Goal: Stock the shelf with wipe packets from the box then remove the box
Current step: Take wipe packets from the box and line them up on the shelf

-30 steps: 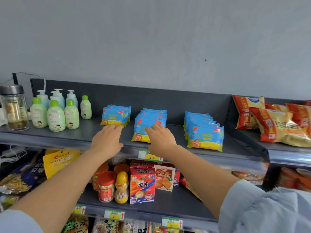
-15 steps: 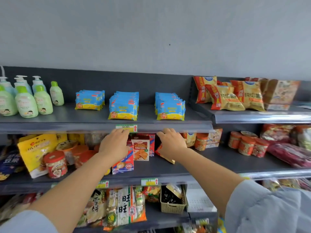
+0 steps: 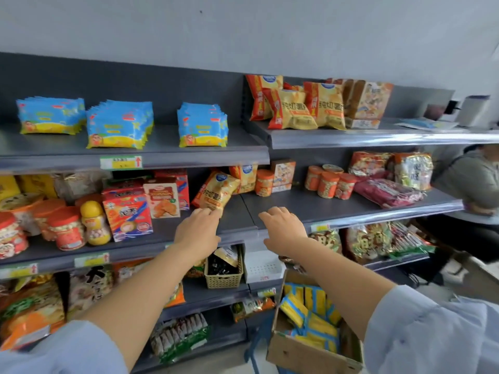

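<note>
Three stacks of blue and yellow wipe packets stand on the top grey shelf (image 3: 167,155): a left stack (image 3: 50,116), a middle stack (image 3: 118,125) and a right stack (image 3: 202,125). A cardboard box (image 3: 305,346) at the lower right holds several more wipe packets (image 3: 310,311). My left hand (image 3: 198,233) and my right hand (image 3: 283,229) hang in front of the second shelf, well below the stacks and above the box. Both hands hold nothing, fingers loosely bent.
Yellow snack bags (image 3: 302,106) fill the upper right shelf. Jars, boxes and a tilted snack bag (image 3: 217,191) sit on the second shelf. A small woven basket (image 3: 224,275) stands lower down. A seated person (image 3: 475,179) is at the far right.
Both hands have drawn back and down from the top shelf's wipe stacks to the second shelf level. The view has swung right and down, bringing the box into sight.
</note>
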Available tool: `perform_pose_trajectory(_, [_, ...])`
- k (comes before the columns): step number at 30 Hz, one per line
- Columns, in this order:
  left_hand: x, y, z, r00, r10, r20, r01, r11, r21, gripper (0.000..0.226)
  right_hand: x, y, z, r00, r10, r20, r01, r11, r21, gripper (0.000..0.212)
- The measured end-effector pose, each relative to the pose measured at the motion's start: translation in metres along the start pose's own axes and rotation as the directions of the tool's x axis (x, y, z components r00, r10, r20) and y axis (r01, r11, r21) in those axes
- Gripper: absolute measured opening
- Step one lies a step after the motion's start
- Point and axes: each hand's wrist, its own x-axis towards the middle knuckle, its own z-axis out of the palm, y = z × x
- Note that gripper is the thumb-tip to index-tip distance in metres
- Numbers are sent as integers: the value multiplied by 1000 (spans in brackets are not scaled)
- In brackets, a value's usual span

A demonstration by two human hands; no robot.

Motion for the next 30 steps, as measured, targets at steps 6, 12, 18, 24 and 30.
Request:
perform_pose_trajectory(6, [17, 84, 66, 995, 28, 98, -22, 998, -58, 59, -31, 81, 45, 995, 27, 98, -27, 1000, -4, 47])
perform_pose_trajectory(12, [30, 151, 130, 980, 30, 196, -14, 997, -80, 55, -49, 146, 97, 978, 63, 197, -68, 997, 20, 50])
perform_pose_trajectory(18, [55, 184, 197, 944, 84, 320, -51, 993, -108, 50, -46, 187, 154, 935, 97, 343, -117, 992, 38, 53])
perform_pose_trajectory(24, [80, 200, 271, 884, 125, 451, -60, 986, -156, 42, -36, 213, 220, 883, 121, 454, -162, 985, 53, 46])
perform_pose_trajectory(30, [82, 212, 350, 775, 148, 615, -58, 985, -163, 33, -39, 233, 294, 799, 135, 586, -228, 970, 87, 54])
